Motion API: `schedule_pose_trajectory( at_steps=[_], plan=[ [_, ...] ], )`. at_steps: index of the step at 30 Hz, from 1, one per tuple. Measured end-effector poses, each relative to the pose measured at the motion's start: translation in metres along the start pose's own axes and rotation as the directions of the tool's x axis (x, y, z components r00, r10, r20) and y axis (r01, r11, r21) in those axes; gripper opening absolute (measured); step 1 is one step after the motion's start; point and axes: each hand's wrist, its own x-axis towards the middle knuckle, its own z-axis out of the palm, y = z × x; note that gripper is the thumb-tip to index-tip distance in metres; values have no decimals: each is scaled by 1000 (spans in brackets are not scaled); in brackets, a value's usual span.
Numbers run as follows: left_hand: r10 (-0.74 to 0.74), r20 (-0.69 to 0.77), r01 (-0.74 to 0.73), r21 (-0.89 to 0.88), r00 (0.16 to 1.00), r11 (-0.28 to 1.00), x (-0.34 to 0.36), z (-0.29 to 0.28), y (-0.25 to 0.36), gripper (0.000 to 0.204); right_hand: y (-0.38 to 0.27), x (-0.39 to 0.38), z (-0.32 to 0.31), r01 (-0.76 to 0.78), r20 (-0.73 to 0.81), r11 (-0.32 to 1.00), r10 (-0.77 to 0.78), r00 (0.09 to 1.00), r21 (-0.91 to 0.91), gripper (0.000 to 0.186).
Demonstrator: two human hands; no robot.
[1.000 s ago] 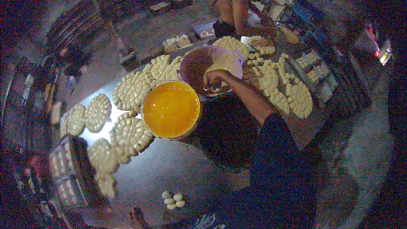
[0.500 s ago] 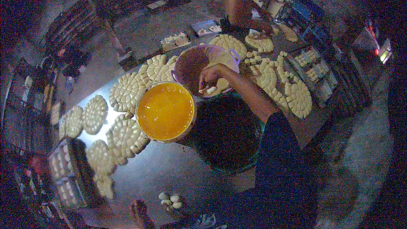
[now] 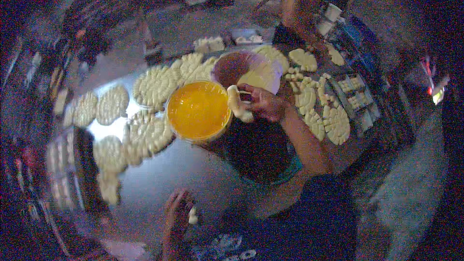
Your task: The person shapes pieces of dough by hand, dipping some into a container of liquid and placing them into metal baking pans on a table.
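My right hand is closed on a pale, elongated piece of dough, at the right rim of a round tub of orange-yellow liquid. A purple basin with pale dough inside stands just beyond this hand. Below the hand lies the shadowed inside of a dark tub with a teal rim. My left hand is low over the metal table, blurred, with its fingers bent downward. A small white dough piece shows beside its fingers; whether it grips anything is hidden.
Flat rounds of portioned dough cover the table's left and far sides. More cut dough lies at the right, near a tray of dough pieces. A dark rack with dough stands at the left. Another person stands across the table.
My right hand has come out of the purple basin toward me, bringing the dough beside the orange tub. My left hand has moved up and right to the small dough pieces. The view has shifted.
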Motion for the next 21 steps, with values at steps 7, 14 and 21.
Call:
schedule_pose_trajectory(
  at_steps=[7,14,21],
  plan=[
    [41,207,6,-221,978,975,7,47,0,43,117,-60,185,165,-191,965,-125,973,205,85],
    [50,100,-57,67,994,996,-46,-5,-4,17,169,-79,265,120,-271,908,-8,963,400,89],
    [110,107,-73,-301,988,951,-58,-58,14,16,237,-55,298,283,-503,878,-56,862,387,74]
  ],
)
